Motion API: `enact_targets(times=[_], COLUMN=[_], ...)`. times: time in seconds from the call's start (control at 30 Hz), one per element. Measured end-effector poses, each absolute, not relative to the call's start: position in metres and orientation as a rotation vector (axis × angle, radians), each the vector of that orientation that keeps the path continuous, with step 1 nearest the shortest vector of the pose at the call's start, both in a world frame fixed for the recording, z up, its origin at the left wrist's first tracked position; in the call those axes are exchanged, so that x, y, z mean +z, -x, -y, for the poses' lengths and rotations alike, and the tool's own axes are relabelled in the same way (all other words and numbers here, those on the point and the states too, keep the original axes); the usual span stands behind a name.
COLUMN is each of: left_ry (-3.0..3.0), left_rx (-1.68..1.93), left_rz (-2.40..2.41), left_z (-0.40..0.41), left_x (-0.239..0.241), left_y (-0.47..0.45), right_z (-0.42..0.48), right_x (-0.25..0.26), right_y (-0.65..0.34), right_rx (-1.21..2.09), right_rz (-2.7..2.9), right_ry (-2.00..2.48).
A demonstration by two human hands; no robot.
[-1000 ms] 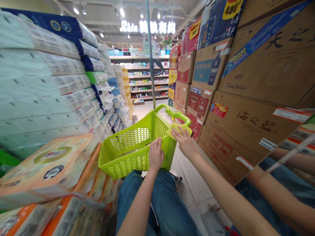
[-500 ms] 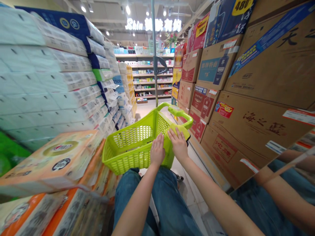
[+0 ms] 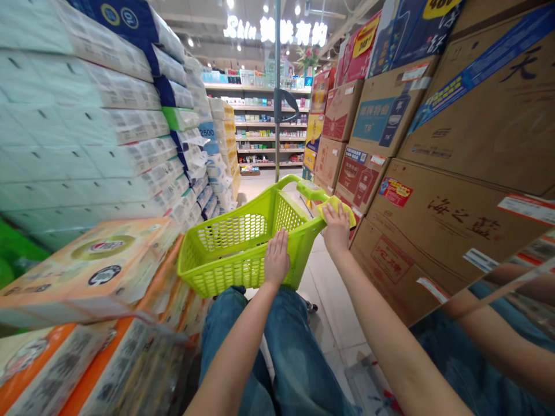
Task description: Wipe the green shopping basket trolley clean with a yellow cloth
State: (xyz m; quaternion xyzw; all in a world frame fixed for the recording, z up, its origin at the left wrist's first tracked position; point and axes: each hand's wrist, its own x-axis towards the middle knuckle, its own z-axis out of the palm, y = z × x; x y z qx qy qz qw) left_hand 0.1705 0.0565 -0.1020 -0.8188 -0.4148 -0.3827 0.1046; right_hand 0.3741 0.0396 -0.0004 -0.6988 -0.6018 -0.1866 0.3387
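Note:
A lime-green shopping cart (image 3: 236, 277) with a perforated basket stands sideways in front of my knees. My left hand (image 3: 276, 258) lies over the basket's near rim, fingers together and holding it; the thumb is hidden. With my right hand (image 3: 337, 224) I press a yellow cloth (image 3: 349, 214) onto the near end of the cart's handle (image 3: 310, 190). The cloth is bunched under my fingers, and its dark underside shows at the edge. Inside the basket, the visible part holds nothing.
Stacked tissue packs (image 3: 78, 138) line the left side, with an orange pack (image 3: 99, 260) close by. Cardboard boxes (image 3: 468, 225) rise on the right, beside a reflective panel (image 3: 498, 329). A grey pole (image 3: 277, 133) stands beyond the cart, before stocked shelves (image 3: 255, 110).
My right hand has slid the cloth rightward and slightly up, from the basket's corner to the handle's end. My left hand stays on the rim. The view has tilted down a little.

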Motion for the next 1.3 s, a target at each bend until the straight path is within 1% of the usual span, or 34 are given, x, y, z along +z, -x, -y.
enact_targets(times=[0.13, 0.23, 0.3, 0.4, 0.5, 0.57, 0.7, 0.83, 0.9, 0.97, 1.07, 1.2, 1.3], left_ry=[2.418, 2.413, 2.411, 2.407, 2.401, 2.405, 2.409, 2.416, 2.420, 2.420, 2.410, 2.402, 2.406], left_rx=[-1.124, -1.132, -1.134, -1.141, -1.144, -1.133, -1.098, -1.090, -1.097, -1.099, -1.104, -1.112, -1.114], left_rz=[1.235, 1.242, 1.240, 1.231, 1.225, 1.224, 1.243, 1.248, 1.244, 1.241, 1.237, 1.223, 1.221], left_z=[-0.057, -0.057, -0.058, -0.058, -0.058, -0.058, -0.058, -0.057, -0.058, -0.058, -0.058, -0.057, -0.057], left_x=[-0.103, -0.105, -0.106, -0.106, -0.106, -0.106, -0.105, -0.106, -0.106, -0.106, -0.105, -0.105, -0.105], left_y=[-0.171, -0.172, -0.172, -0.172, -0.172, -0.172, -0.170, -0.170, -0.170, -0.170, -0.171, -0.171, -0.170], right_z=[-0.026, -0.012, -0.007, -0.008, -0.019, -0.027, -0.032, -0.018, -0.010, -0.006, -0.009, -0.023, -0.030], right_x=[-0.028, -0.039, -0.035, -0.015, 0.005, 0.011, -0.006, -0.032, -0.036, -0.031, -0.012, 0.010, 0.007], right_y=[-0.312, -0.291, -0.301, -0.344, -0.389, -0.401, -0.368, -0.309, -0.297, -0.305, -0.344, -0.387, -0.372], right_rx=[-0.456, -0.445, -0.442, -0.452, -0.447, -0.425, -0.428, -0.406, -0.390, -0.388, -0.412, -0.431, -0.444], right_rz=[1.735, 1.910, 2.014, 2.048, 1.870, 1.735, 1.609, 1.792, 1.907, 2.008, 2.041, 1.795, 1.670], right_ry=[1.752, 1.647, 1.607, 1.629, 1.727, 1.780, 1.839, 1.707, 1.633, 1.587, 1.596, 1.741, 1.799])
